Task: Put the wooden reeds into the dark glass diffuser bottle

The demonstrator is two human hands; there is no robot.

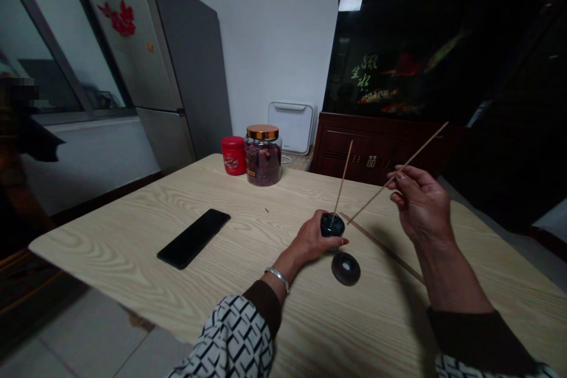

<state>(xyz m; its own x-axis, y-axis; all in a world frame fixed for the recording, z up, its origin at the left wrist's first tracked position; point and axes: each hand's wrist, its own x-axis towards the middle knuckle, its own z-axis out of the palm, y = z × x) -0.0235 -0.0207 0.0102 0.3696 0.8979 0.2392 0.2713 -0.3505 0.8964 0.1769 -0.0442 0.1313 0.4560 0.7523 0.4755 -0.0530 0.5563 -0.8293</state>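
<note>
My left hand [309, 237] is wrapped around a small dark glass bottle [333, 225] that stands on the table. One thin reed stick [344, 174] rises from the bottle's mouth, leaning slightly right. Between the fingertips of my right hand [423, 201] is a second thin stick [423, 149], held at a slant; its lower end is just right of the bottle, apart from the mouth. More sticks [390, 253] lie together on the wood, partly behind my right wrist; I cannot tell how many. In front of the bottle rests a dark round cap [339, 271] with a pale centre.
A black phone [194, 238] lies left on the wooden table [133, 230]. Toward the back stand a red canister [234, 156] and a clear jar [263, 159] with a copper-coloured lid. Beyond are a fridge [190, 59] and a fish tank [398, 59].
</note>
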